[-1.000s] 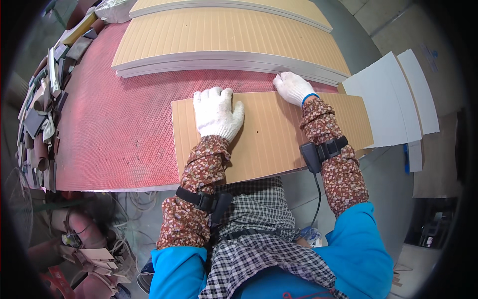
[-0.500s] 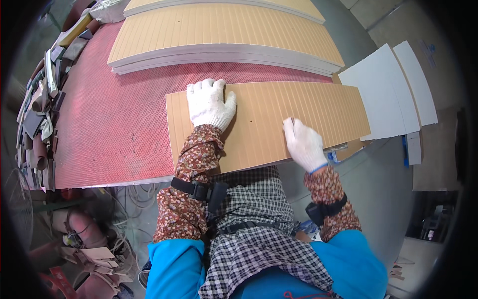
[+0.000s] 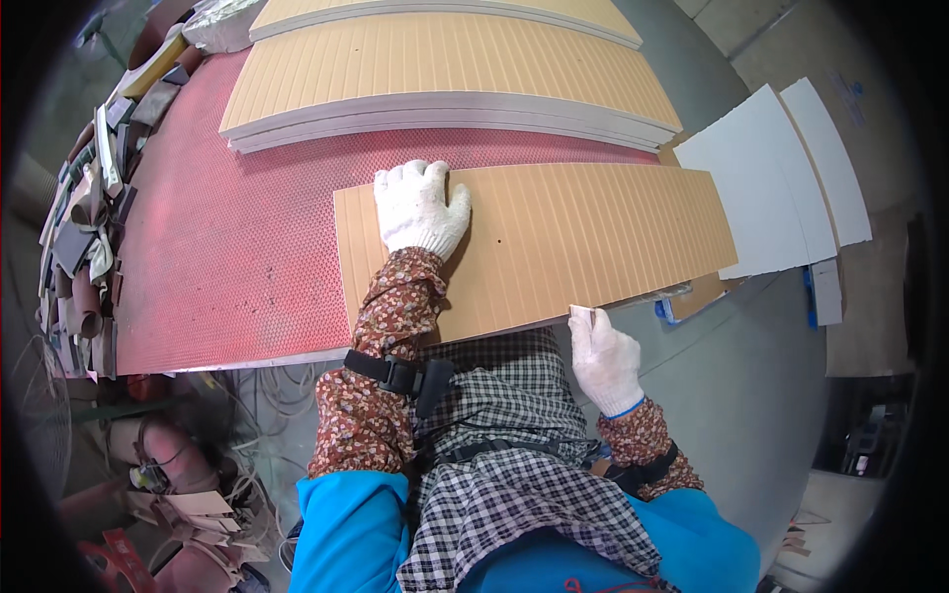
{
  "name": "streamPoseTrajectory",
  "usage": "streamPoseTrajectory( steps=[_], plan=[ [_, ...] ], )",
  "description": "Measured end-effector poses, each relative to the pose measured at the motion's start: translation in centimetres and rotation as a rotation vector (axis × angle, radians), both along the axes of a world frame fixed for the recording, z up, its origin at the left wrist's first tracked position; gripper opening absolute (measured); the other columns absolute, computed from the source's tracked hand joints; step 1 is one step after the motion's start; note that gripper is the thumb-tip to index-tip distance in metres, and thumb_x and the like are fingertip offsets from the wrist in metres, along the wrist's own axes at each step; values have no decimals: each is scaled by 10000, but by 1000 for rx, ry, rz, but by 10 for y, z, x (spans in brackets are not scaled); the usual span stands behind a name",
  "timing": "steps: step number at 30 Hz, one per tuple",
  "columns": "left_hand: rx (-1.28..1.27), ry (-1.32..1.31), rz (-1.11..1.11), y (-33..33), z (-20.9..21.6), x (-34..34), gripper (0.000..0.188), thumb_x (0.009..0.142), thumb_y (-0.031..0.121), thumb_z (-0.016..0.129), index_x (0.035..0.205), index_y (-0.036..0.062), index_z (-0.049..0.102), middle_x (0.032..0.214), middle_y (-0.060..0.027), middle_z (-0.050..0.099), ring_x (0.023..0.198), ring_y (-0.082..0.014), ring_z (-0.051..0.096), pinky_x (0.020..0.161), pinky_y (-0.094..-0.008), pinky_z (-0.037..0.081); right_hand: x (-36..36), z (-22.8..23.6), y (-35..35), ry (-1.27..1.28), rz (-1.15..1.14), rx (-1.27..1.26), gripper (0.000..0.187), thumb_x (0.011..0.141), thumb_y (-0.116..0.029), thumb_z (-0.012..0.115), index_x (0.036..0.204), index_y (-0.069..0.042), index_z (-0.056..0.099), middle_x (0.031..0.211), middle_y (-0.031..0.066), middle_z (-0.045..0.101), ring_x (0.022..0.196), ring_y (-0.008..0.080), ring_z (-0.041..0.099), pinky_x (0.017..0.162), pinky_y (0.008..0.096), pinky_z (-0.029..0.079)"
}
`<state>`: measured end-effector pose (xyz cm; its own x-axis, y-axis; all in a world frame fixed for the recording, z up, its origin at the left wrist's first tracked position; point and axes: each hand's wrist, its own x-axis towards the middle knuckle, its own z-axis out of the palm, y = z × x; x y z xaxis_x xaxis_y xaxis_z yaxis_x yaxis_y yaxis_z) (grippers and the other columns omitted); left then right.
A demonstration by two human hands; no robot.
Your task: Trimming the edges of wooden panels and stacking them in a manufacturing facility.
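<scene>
A tan grooved board [image 3: 583, 232] with pale edges lies across the front of the red-topped table [image 3: 222, 247], its right end reaching past the table. My left hand [image 3: 420, 210], in a white knit glove, rests flat on the board's left part, fingers extended and thumb apart. At the board's near edge is my right hand [image 3: 605, 361], also gloved. Its fingers are closed in a pinch on a small thin piece with a reddish edge, too little shown to name. The hand's tip meets or nearly meets the board's edge; I cannot tell whether it touches.
Stacked grooved boards [image 3: 450, 69] lie behind, at the table's far side. White boards [image 3: 756, 183] stand at the right. Rolled and folded scraps [image 3: 84, 257] crowd the table's left edge. Below left are a reddish machine housing [image 3: 168, 450] and cables [image 3: 282, 385].
My right hand has moved from the board's upper face toward me, down to its near edge. My left hand stays flat in the same place on the board.
</scene>
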<state>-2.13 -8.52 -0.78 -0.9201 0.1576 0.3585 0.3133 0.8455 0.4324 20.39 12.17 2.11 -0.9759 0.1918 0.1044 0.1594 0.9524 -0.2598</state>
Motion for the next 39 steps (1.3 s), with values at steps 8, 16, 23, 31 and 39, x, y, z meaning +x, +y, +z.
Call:
streamPoseTrajectory(
  steps=[8,16,23,31,39],
  plan=[
    [10,3,-5,2,1,-1,375,897,332,697,1171,79,726,1146,-116,689,1179,-301,596,1124,-480,363,-3,11,-4,-118,-8,50,279,1051,-294,578,977,-28,618,694,177,685,581,371,694,525,493,546],
    [21,18,5,2,-2,-1,371,886,319,704,1167,77,725,1142,-119,688,1173,-309,600,1137,-491,355,-88,12,11,-198,269,296,261,1080,-215,398,1175,-62,588,979,194,664,775,371,726,615,498,584],
    [45,41,19,4,0,1,361,882,310,701,1156,77,730,1138,-125,688,1178,-324,602,1173,-538,333,-213,8,21,-194,254,262,348,1082,-257,363,1133,-23,616,1102,232,701,978,427,714,810,541,587],
    [75,26,2,4,3,2,354,880,305,702,1144,72,733,1126,-130,693,1170,-326,604,1152,-521,353,-288,-16,47,-115,438,350,426,1074,-271,364,1035,0,691,1151,250,703,1053,448,687,904,554,566],
    [76,52,2,3,-1,0,341,877,307,703,1126,76,735,1106,-124,694,1139,-316,607,1096,-482,383,-196,1,22,-60,363,411,255,1041,-196,444,1144,-20,597,986,204,666,854,381,736,683,497,611]
  ],
)
